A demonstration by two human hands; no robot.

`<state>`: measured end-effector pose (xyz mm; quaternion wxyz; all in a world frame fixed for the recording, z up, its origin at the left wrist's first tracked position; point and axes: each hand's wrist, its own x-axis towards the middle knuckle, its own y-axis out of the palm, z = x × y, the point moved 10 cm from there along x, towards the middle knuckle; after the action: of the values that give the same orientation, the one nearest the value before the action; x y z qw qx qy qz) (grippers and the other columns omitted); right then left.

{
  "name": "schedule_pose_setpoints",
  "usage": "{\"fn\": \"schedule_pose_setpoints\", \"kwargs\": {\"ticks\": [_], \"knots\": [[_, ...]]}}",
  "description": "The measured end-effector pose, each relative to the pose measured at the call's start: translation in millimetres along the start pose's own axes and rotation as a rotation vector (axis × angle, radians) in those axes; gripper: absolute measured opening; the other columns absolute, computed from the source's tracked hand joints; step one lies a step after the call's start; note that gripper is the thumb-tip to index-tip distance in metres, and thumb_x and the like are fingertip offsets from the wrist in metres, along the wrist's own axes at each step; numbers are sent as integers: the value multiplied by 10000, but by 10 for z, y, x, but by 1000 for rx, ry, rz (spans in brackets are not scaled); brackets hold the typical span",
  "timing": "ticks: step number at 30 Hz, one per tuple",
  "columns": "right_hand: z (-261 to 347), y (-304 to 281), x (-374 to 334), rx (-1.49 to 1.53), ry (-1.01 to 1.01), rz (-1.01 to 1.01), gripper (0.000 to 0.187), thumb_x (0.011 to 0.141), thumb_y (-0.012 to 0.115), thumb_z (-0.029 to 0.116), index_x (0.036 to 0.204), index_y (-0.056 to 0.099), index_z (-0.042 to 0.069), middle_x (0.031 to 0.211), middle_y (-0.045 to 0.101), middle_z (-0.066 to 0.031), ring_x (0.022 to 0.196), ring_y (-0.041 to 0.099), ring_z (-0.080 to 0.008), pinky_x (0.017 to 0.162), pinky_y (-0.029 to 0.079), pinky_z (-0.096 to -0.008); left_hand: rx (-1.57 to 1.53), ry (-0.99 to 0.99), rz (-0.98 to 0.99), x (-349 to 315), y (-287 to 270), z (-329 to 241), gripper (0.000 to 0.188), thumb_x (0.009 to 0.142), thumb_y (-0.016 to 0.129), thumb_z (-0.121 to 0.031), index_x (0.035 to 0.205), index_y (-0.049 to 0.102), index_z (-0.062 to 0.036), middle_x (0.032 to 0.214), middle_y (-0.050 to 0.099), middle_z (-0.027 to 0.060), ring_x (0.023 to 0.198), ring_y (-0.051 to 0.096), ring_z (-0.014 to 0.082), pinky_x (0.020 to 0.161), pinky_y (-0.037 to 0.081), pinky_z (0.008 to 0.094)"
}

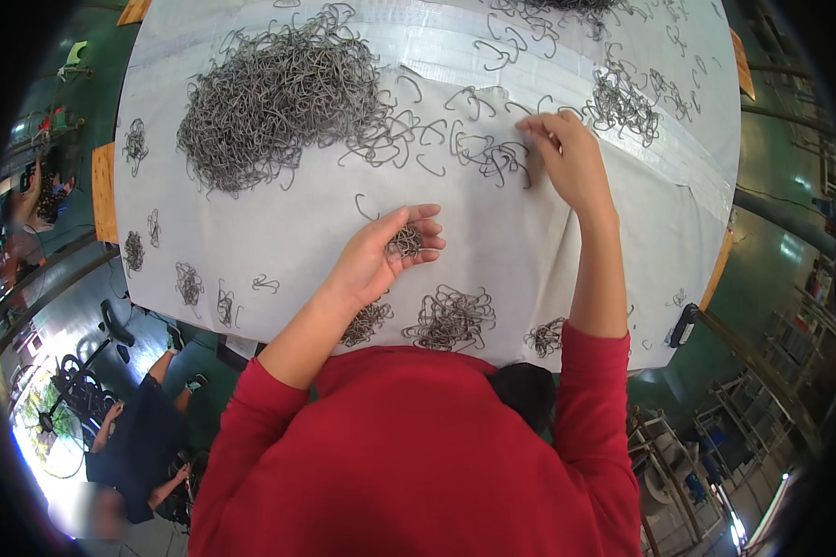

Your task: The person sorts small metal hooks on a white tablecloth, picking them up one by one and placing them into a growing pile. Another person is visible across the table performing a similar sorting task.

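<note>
Wire hooks [405, 241], grey and curved, sit bunched in the cupped left hand [373, 252] at the frame's centre, its fingers curled around them; the right hand [571, 160], upper right of centre, has thumb and fingertips close together over loose hooks [492, 158]; whether it grips one cannot be told.

Around them is a table [502, 227] with a white covering; a scatter of loose hooks lies between the right hand and the big heap [274, 107] at upper left; a red top [427, 446] fills the lower centre and hides part of the near table edge; one black object [685, 327] sits at the table's right edge; one person in dark clothes [135, 446] and a bicycle [65, 395] show at lower left, metal racks [687, 455] at lower right.

Counted: two hands; one big heap; one smaller heap [622, 104] at upper right; three piles [450, 318] along the near edge; six small clusters [189, 283] down the left side; single hooks too tangled to count.
</note>
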<state>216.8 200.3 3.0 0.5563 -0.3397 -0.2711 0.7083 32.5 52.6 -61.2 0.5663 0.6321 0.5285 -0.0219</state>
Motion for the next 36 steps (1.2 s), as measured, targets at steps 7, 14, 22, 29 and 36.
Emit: {"fn": "schedule_pose_setpoints", "kwargs": {"ticks": [7,14,22,29,36], "knots": [[-81,-70,-287,65,118,-44,174,841,541,80,941,675,127,832,551,-84,748,566,-234,703,451,-331,35,-2,37,28,36,-13,412,965,375,-264,1222,474,42,1009,600,104,938,594,223,839,499,351],[177,205,-317,43,-63,57,180,840,543,86,951,674,139,848,551,-89,761,574,-257,702,458,-351,26,6,62,36,26,-11,419,970,350,-268,1218,475,46,1018,600,116,961,596,244,850,501,363],[151,29,-275,23,59,2,179,848,549,98,972,669,146,862,552,-80,767,574,-254,697,458,-358,22,2,79,31,33,-13,434,978,330,-284,1214,479,48,1024,591,120,971,593,254,855,498,367],[26,-87,-522,-100,111,-86,182,843,529,64,968,651,112,900,551,-72,747,568,-235,679,453,-340,38,8,88,15,21,-11,439,976,335,-293,1216,480,45,1025,589,115,983,593,253,857,495,370],[-147,-40,-803,-50,162,-234,165,833,544,65,970,633,85,910,544,-76,735,567,-235,673,452,-331,41,1,105,43,59,5,435,974,339,-290,1215,482,43,1027,590,112,987,594,250,859,492,370]]}}
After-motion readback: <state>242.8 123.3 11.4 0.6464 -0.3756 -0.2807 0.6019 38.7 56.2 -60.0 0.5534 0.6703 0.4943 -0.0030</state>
